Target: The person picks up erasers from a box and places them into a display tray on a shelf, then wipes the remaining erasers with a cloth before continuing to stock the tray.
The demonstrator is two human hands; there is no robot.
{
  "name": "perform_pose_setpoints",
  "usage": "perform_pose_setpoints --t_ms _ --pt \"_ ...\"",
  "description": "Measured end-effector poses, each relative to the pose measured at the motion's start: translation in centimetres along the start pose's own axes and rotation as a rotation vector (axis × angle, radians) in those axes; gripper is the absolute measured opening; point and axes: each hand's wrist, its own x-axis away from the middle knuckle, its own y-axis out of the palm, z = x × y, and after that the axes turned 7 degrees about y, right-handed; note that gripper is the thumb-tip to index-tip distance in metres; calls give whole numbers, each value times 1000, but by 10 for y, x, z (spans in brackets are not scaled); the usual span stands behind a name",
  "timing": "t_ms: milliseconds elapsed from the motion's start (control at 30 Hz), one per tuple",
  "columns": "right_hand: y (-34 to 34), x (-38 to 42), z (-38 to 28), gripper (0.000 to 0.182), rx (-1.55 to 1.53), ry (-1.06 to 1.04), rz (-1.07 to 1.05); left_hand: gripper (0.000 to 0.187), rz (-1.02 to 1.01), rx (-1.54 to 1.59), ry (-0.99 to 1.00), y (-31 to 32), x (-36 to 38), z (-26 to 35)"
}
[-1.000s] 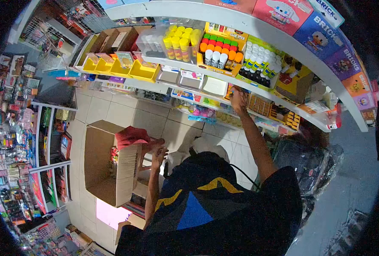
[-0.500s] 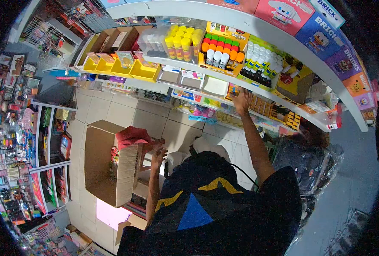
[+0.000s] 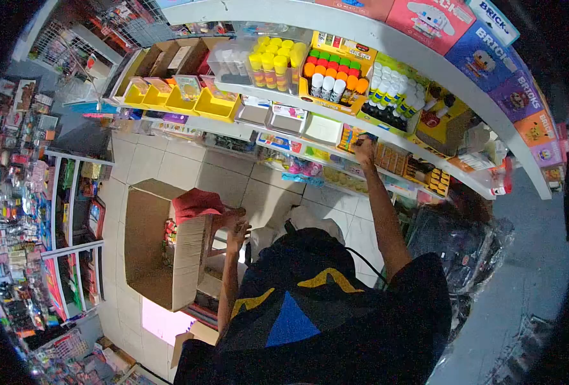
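Observation:
My right hand [image 3: 364,151] reaches to the lower shelf, its fingers curled at a compartment of yellow-and-orange packs [image 3: 348,137]. A small dark thing shows at the fingertips; I cannot make out what it is. Just right of this hand are rows of small orange-brown items [image 3: 392,158]. My left hand [image 3: 238,232] is low beside the open cardboard box [image 3: 185,266], fingers loosely apart, with nothing visible in it. A red cloth [image 3: 196,205] hangs over the box's edge near that hand. Inside the box lie some small red and colourful items [image 3: 170,232].
Above stand glue sticks [image 3: 329,83], yellow-capped bottles [image 3: 275,61] and white-capped bottles [image 3: 393,90]. Yellow bins [image 3: 217,104] and a white tray [image 3: 323,129] sit further left. Brick boxes [image 3: 483,54] line the top shelf. Plastic-wrapped goods [image 3: 457,244] stand at the right.
My right hand's fingers have curled in at the shelf, after being more stretched out. My left hand has barely moved beside the box.

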Motion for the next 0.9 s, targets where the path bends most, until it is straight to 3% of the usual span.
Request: perform_pose_setpoints --t_ms 33,100,200,267,333,467,567,600,633,667,700,733,833,900 --pt "1 0 -4 20 -18 0 -5 42 25 -31 -33 -1 -2 -2" --pt "10 14 -59 20 373 -44 110 42 35 -49 -58 -4 -4 -12" --pt "13 12 -65 27 513 90 125 44 27 -28 -23 -8 1 -13" --pt "15 10 -42 30 427 -161 202 46 70 -33 8 4 19 22" --pt "12 0 1 33 301 -192 203 47 31 -63 -114 -11 5 -7" --pt "-3 -15 48 35 78 1 143 45 -37 -38 -132 -36 -1 -34" --pt "0 22 -77 40 225 53 207 42 -7 46 -69 -42 12 -17" --pt "-1 23 -93 39 358 -9 259 38 32 -72 65 -38 19 -7" --pt "5 20 -100 39 479 -75 295 34 120 14 60 -44 16 -26" --pt "17 22 -114 38 584 -108 343 30 203 -276 45 -41 21 2" --pt "28 33 -135 38 697 -129 405 29 318 -181 202 -45 24 -4" --pt "45 44 -162 37 725 -163 449 30 340 -99 179 -44 36 28" --pt "113 87 -248 35 451 -318 359 36 545 -237 209 -63 67 65" --pt "155 121 -247 35 346 -183 180 44 729 -347 270 -82 92 79"
